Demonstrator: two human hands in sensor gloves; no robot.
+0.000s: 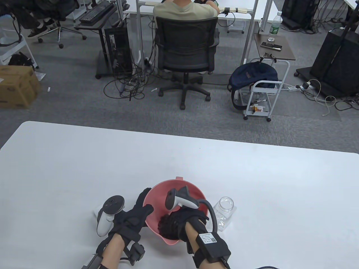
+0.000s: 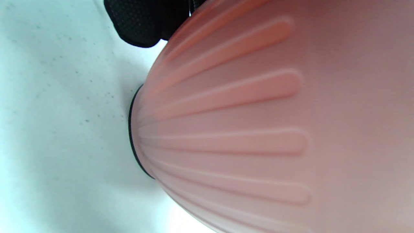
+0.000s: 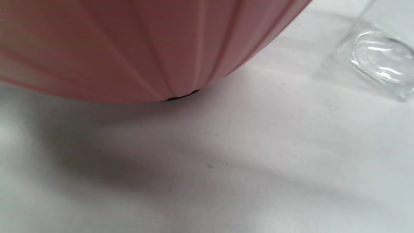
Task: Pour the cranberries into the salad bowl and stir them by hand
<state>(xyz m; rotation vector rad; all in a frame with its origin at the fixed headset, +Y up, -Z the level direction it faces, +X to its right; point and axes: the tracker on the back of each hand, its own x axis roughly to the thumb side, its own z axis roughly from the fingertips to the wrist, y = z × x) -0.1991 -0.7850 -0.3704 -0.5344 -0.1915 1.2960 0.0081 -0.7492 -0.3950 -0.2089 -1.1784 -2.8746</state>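
A pink ribbed salad bowl (image 1: pixel 179 190) stands near the table's front edge. My left hand (image 1: pixel 141 208) grips its left rim, thumb over the edge and fingers along the outer wall. A black fingertip (image 2: pixel 142 22) shows beside the bowl's ribbed side (image 2: pixel 258 129) in the left wrist view. My right hand (image 1: pixel 168 224) is down inside the bowl, its fingers bent loosely toward the bottom. It hides what lies in the bowl, and no cranberries show. The right wrist view holds only the bowl's underside (image 3: pixel 129 48) and the jar.
An empty clear jar (image 1: pixel 224 208) without a lid stands just right of the bowl, its base (image 3: pixel 378 55) close to my right wrist. The white table (image 1: pixel 84 168) stretches to the left, right and back. A person sits on an office chair (image 1: pixel 186 53) beyond it.
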